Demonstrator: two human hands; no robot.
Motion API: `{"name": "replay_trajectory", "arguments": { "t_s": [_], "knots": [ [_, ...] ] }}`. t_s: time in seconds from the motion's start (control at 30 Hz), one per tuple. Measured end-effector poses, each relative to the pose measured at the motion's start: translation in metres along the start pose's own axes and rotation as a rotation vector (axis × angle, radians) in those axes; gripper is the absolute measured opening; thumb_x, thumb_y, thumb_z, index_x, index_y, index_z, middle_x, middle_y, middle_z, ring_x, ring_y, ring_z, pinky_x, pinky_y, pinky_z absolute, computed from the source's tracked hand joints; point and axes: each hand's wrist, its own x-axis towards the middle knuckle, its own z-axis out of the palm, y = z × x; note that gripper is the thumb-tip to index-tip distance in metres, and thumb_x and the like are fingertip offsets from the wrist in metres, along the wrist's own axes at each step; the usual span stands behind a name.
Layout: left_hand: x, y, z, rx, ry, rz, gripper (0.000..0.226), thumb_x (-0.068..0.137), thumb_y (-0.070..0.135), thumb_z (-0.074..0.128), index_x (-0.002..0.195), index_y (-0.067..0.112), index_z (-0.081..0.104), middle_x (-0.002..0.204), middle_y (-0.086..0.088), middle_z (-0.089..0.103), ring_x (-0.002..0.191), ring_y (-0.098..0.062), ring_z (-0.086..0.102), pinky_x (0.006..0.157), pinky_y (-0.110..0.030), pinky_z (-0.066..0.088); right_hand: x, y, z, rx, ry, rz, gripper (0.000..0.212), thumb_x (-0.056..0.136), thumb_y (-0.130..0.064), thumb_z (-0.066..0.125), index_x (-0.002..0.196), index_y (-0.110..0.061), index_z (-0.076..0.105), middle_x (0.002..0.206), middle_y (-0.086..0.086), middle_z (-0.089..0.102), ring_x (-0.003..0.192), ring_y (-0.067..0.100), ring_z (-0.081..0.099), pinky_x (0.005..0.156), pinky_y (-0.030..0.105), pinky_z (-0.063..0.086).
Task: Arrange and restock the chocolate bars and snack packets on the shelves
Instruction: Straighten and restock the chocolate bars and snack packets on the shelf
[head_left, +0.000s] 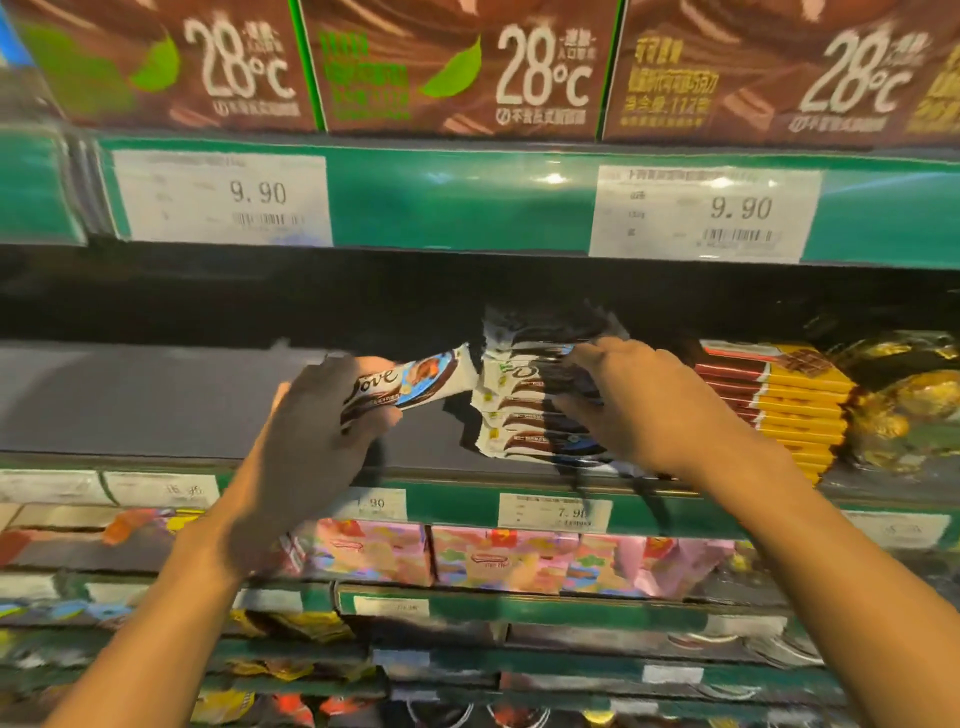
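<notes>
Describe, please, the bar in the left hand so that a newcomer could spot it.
Find the middle shelf, under the 9.90 tags. Left of the stack of white-and-brown bars, the left hand holds one bar up. It alone is off the pile, tilted, its Dove lettering showing.

Both bare forearms are reaching up and away from the near edge toward the far middle. The left hand (317, 421) is curling its fingers and thumb round one wrapped bar, holding it tilted. The right hand (631, 400) is lying palm down, its fingers bent over and pinching a stack of bars just beside it.
</notes>
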Motion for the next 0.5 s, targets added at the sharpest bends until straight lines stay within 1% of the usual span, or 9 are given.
{"name": "replay_trajectory", "arguments": {
  "t_s": [0.07, 0.1, 0.17, 0.23, 0.3, 0.37, 0.43, 0.5],
  "knots": [
    [-0.004, 0.001, 0.000, -0.005, -0.001, -0.040, 0.021, 0.090, 0.021, 0.066, 0.109, 0.019, 0.056, 0.088, 0.015, 0.048, 0.078, -0.004, 0.047, 0.064, -0.012, 0.034, -0.001, 0.001, -0.003, 0.052, -0.038, 0.002, 0.032, 0.093, -0.049, 0.058, 0.112, -0.023, 0.054, 0.106, 0.002, 0.065, 0.091, 0.024, 0.062, 0.076, 0.043, 0.055],
    [-0.005, 0.001, 0.000, -0.010, -0.003, -0.054, 0.021, 0.091, 0.023, 0.065, 0.109, 0.018, 0.055, 0.088, 0.014, 0.046, 0.078, -0.002, 0.048, 0.062, -0.012, 0.033, -0.001, 0.001, -0.004, 0.074, -0.057, 0.004, 0.032, 0.092, -0.048, 0.061, 0.111, -0.024, 0.053, 0.106, 0.001, 0.065, 0.090, 0.025, 0.064, 0.075, 0.044, 0.055],
    [-0.008, 0.000, 0.001, -0.014, -0.003, -0.063, 0.021, 0.093, 0.025, 0.062, 0.110, 0.015, 0.054, 0.089, 0.013, 0.045, 0.079, -0.002, 0.048, 0.061, -0.013, 0.032, 0.000, 0.001, -0.005, 0.110, -0.084, 0.006, 0.036, 0.089, -0.047, 0.066, 0.114, -0.026, 0.053, 0.111, 0.000, 0.065, 0.097, 0.024, 0.064, 0.079, 0.045, 0.055],
    [-0.011, 0.000, 0.000, -0.041, 0.007, -0.073, 0.018, 0.093, 0.026, 0.062, 0.105, 0.017, 0.052, 0.087, 0.015, 0.043, 0.078, -0.007, 0.049, 0.060, -0.016, 0.034, 0.000, -0.002, -0.007, 0.183, -0.083, 0.021, 0.042, 0.086, -0.045, 0.071, 0.120, -0.026, 0.056, 0.116, -0.002, 0.064, 0.102, 0.021, 0.063, 0.085, 0.042, 0.055],
    [-0.014, -0.001, -0.002, -0.071, 0.015, -0.083, 0.019, 0.092, 0.025, 0.063, 0.107, 0.016, 0.056, 0.089, 0.011, 0.049, 0.080, -0.009, 0.051, 0.061, -0.016, 0.035, -0.002, -0.006, -0.008, 0.238, -0.050, 0.034, 0.049, 0.084, -0.042, 0.074, 0.127, -0.025, 0.058, 0.119, -0.004, 0.062, 0.107, 0.018, 0.060, 0.092, 0.037, 0.052],
    [-0.017, -0.004, -0.007, -0.092, 0.026, -0.088, 0.029, 0.091, 0.024, 0.064, 0.118, 0.015, 0.059, 0.101, 0.005, 0.057, 0.088, -0.007, 0.054, 0.064, -0.013, 0.037, -0.005, -0.012, -0.008, 0.258, 0.018, 0.037, 0.054, 0.083, -0.043, 0.074, 0.131, -0.024, 0.057, 0.118, -0.005, 0.059, 0.110, 0.015, 0.055, 0.094, 0.032, 0.049],
    [-0.023, -0.007, -0.014, -0.128, 0.050, -0.096, 0.036, 0.089, 0.024, 0.067, 0.124, 0.019, 0.060, 0.108, 0.006, 0.060, 0.088, -0.003, 0.057, 0.064, -0.009, 0.042, -0.009, -0.021, -0.009, 0.292, 0.082, 0.052, 0.057, 0.081, -0.046, 0.073, 0.131, -0.025, 0.057, 0.118, -0.006, 0.057, 0.108, 0.011, 0.051, 0.090, 0.026, 0.044],
    [-0.033, -0.012, -0.022, -0.208, 0.070, -0.123, 0.040, 0.086, 0.028, 0.070, 0.124, 0.024, 0.061, 0.109, 0.009, 0.062, 0.081, -0.002, 0.062, 0.062, -0.009, 0.047, -0.013, -0.032, -0.011, 0.326, 0.128, 0.065, 0.054, 0.079, -0.047, 0.074, 0.128, -0.028, 0.058, 0.118, -0.008, 0.056, 0.106, 0.007, 0.047, 0.086, 0.023, 0.040]
  ]
}}
